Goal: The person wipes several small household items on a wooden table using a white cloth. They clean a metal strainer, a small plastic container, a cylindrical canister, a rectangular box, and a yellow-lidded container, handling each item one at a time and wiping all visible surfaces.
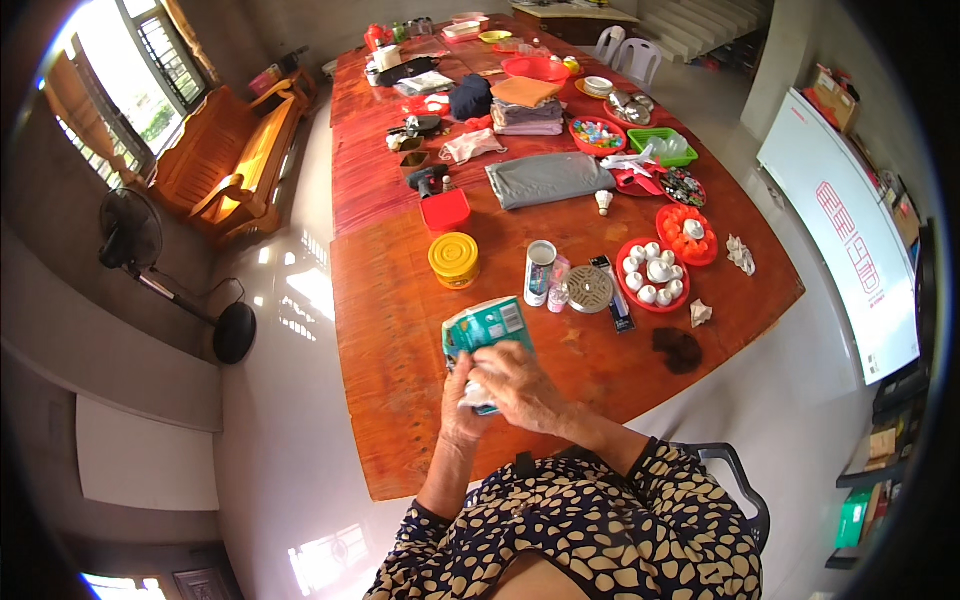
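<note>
Near the table's front edge, my left hand (461, 402) is closed on the lower part of a teal and white packet (497, 322), its thumb pointing up. My right hand (522, 388) lies across the packet with bent fingers, slightly blurred. A crumpled white wad (474, 395), like tissue, shows between the hands, seemingly gripped by the right fingers. Beyond the packet stand a yellow-lidded tub (454, 260) and a white cylindrical canister (540, 272). Beside the canister are a small pink bottle (558, 286) and a round slotted metal disc (590, 289).
A red plate of white bulb-like pieces (653, 274) sits right, near crumpled tissues (701, 313) and a dark brown clump (678, 350). Farther off are a red-lidded box (445, 210), grey folded cloth (560, 180) and green basket (676, 150). A fan (132, 230) stands left.
</note>
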`<action>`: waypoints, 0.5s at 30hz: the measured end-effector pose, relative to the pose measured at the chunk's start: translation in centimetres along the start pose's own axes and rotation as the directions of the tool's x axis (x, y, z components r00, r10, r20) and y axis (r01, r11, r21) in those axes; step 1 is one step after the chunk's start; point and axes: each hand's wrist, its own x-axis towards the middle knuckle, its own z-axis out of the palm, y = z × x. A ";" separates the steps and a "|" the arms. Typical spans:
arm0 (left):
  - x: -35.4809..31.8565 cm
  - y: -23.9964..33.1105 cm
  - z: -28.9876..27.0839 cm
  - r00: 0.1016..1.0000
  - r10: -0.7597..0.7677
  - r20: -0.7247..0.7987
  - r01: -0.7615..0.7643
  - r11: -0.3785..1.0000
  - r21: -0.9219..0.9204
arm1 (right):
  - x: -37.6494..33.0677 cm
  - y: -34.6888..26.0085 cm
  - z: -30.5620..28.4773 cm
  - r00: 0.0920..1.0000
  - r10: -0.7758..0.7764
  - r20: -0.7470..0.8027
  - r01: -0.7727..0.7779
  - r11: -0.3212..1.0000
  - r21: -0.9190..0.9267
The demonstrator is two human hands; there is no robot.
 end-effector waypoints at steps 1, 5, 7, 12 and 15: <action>0.4 -0.1 0.3 0.999 0.021 0.037 -0.022 0.999 0.039 | 0.3 0.2 -0.1 0.998 0.042 -0.057 -0.049 0.990 -0.130; 0.2 0.0 0.6 0.989 0.118 -0.091 -0.109 0.989 0.095 | 1.7 2.3 0.2 0.976 0.023 -0.215 -0.058 0.986 -0.156; -0.4 0.0 1.2 0.988 0.113 -0.104 -0.101 0.988 0.118 | 2.5 3.9 -0.4 0.944 0.103 -0.314 -0.139 0.985 -0.097; -1.0 -0.2 1.8 0.987 0.134 -0.092 -0.123 0.985 0.122 | 2.9 6.2 -1.6 0.812 0.252 -0.526 -0.205 0.968 0.147; -1.1 0.0 1.5 0.983 0.152 -0.107 -0.133 0.976 0.170 | 2.9 1.6 -2.3 0.930 -0.006 -0.368 -0.011 0.999 -0.045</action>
